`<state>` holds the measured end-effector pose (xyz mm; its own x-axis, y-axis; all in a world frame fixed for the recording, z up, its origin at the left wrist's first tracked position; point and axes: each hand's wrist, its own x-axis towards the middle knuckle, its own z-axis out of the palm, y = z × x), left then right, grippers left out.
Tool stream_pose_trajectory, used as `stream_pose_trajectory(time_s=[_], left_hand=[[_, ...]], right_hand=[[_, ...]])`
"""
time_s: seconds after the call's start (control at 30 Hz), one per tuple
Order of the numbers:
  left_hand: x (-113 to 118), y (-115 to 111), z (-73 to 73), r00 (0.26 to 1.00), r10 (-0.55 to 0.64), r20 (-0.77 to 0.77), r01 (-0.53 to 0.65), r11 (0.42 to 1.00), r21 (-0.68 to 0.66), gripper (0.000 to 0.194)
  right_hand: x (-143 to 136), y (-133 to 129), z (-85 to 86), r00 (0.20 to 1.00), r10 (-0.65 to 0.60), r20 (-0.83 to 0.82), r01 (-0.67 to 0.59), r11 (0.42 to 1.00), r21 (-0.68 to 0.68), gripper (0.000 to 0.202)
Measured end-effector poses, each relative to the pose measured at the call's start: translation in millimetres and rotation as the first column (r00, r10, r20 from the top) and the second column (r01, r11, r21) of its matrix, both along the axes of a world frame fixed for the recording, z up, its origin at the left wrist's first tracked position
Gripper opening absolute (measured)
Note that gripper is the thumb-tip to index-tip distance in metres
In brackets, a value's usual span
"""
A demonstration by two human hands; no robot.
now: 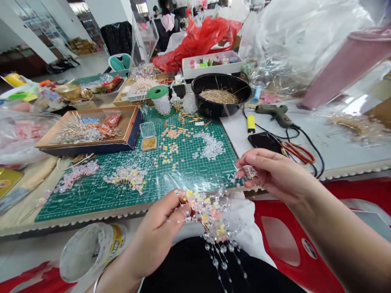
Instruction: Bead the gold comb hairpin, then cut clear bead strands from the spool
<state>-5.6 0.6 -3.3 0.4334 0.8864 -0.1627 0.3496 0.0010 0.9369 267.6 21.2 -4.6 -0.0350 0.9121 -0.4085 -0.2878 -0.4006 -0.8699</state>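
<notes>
Grip: L hand (156, 232) pinching beaded piece (214, 215); R hand (276, 173) curled round clear beads (251, 171).

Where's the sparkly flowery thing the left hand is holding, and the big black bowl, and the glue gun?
Flowery thing (214, 215): head view, on its beaded middle.
Black bowl (210, 108): head view, on its front wall.
Glue gun (274, 110): head view, on its body.

Bright, even indoor light, pale glare on the green mat (186, 173), wide-angle stretch toward the edges
</notes>
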Motion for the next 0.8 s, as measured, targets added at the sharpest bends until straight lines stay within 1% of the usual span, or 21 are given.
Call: stream_pose_trajectory(time_s=[0.1,0.17,0.27,0.33,0.43,0.53,0.63,0.73,0.8], left_hand=[[2.5,-3.0,11.3,0.993,-0.096,-0.073,0.101,0.993,0.067,0.024],[5.4,-4.7,19.2,0.975,-0.157,-0.158,0.181,0.972,0.151,0.024],[10.1,-7.1,28.4,0.931,-0.223,-0.289,0.297,0.923,0.244,0.022],[13.1,-8.4,32.4,0.910,-0.240,-0.339,0.339,0.900,0.274,0.021],[17.4,-9.0,36.4,0.896,-0.230,-0.379,0.352,0.888,0.294,0.019],[20.5,-8.2,38.1,0.885,-0.221,-0.410,0.358,0.886,0.295,0.020],[21.4,-7.7,36.6,0.890,-0.220,-0.399,0.358,0.880,0.312,0.019],[21.3,-7.1,32.8,0.893,-0.226,-0.389,0.358,0.881,0.310,0.016],[21.5,-5.8,30.2,0.890,-0.245,-0.384,0.374,0.875,0.307,0.017]], right_hand=[[-2.0,-15.6,5.7,0.999,0.046,-0.009,-0.047,0.998,-0.037,0.019],[-2.3,-23.3,7.8,0.997,0.082,0.016,-0.081,0.996,-0.045,0.018],[-1.0,-31.8,7.7,0.985,0.131,0.111,-0.133,0.991,0.013,0.018],[0.2,-35.7,6.5,0.965,0.138,0.224,-0.159,0.984,0.080,0.020],[1.6,-39.5,5.6,0.908,0.127,0.400,-0.208,0.964,0.166,0.025],[2.5,-41.9,6.4,0.834,0.162,0.528,-0.290,0.942,0.169,0.029],[3.1,-44.7,8.0,0.790,0.197,0.581,-0.329,0.935,0.131,0.032],[4.1,-47.6,8.3,0.775,0.190,0.603,-0.326,0.937,0.124,0.032],[4.6,-48.4,6.9,0.756,0.202,0.623,-0.326,0.941,0.091,0.031]])
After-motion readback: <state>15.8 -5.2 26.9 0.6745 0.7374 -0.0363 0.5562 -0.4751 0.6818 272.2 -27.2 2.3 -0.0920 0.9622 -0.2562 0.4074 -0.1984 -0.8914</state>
